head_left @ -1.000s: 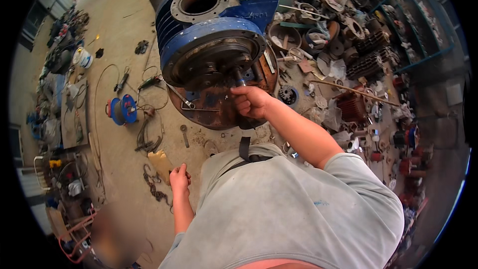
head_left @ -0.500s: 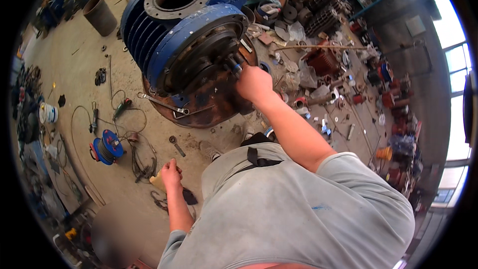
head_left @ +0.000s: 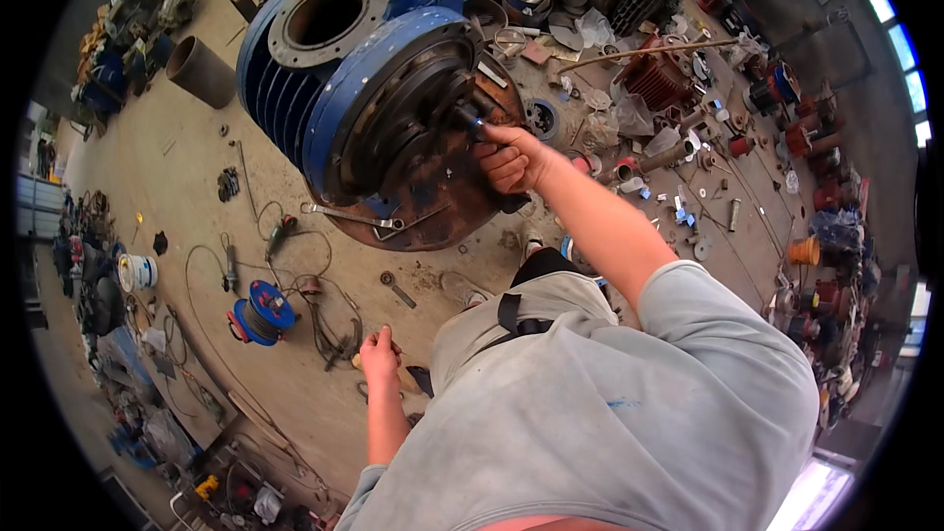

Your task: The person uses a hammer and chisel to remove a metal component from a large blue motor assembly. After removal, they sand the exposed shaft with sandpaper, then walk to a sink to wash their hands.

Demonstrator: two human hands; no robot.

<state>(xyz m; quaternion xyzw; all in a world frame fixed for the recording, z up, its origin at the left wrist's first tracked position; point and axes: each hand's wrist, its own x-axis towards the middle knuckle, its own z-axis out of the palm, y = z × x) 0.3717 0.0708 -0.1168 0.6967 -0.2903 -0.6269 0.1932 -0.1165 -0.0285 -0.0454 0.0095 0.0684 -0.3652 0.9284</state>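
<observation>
A large blue finned machine housing (head_left: 339,118) with a dark, greasy end face lies on a rusty round plate (head_left: 433,221). From the face sticks out a short metal shaft (head_left: 470,118). My right hand (head_left: 511,159) is closed at the shaft's tip, thumb against it and fingers curled; whether anything thin lies between them is hidden. Low at my left side, my left hand (head_left: 380,352) is closed with its fingertips together. A tan, sheet-like scrap (head_left: 357,361) shows just beside it, mostly hidden by the hand.
A combination wrench (head_left: 359,218) lies on the plate's near edge. On the floor are a blue cable reel (head_left: 264,313), an angle grinder (head_left: 280,234), loose cords and a ratchet-like tool (head_left: 397,287). Scrap parts and a long rod (head_left: 649,54) cover the right side.
The view has shifted, moving the floor items to the right. My right hand has turned at the shaft, showing its curled fingers. Less of the tan scrap shows by my left hand.
</observation>
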